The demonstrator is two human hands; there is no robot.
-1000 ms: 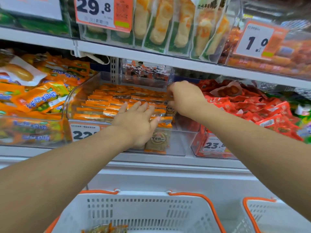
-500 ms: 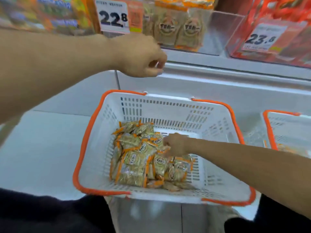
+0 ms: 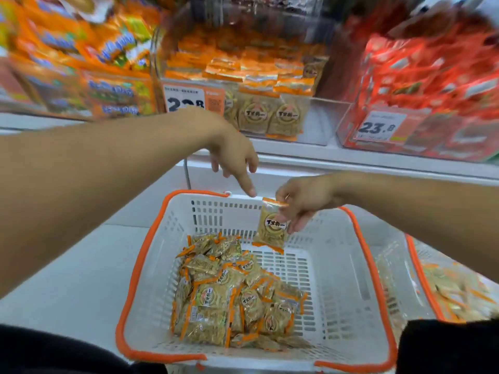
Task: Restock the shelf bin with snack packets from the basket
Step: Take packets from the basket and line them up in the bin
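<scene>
- Right now your right hand (image 3: 303, 202) pinches one snack packet (image 3: 272, 225) near its top edge, fingers curled onto it, so it hangs upright above the far half of the basket (image 3: 378, 292); held that way it should slot straight into the standing row.
- Your left hand (image 3: 234, 155) hovers just beside the packet, not touching; its fingers are spread and loose, the forefinger pointing down, holding nothing; it looks ready to take the packet or steady it.
- Below, a loose heap of matching packets (image 3: 229, 298) fills the near-left of the basket; the right side of its floor is bare, so plenty is left to move.
- Up on the shelf, the clear shelf bin (image 3: 321, 125) holds the same packets upright at its front-left, behind the price label (image 3: 193, 99); its right front part shows no packets, likely the gap you are filling.
- Either side stand bins of orange bags (image 3: 108, 85) and red bags (image 3: 432, 85); a second basket (image 3: 417, 255) sits at far right, contents blurred.
</scene>
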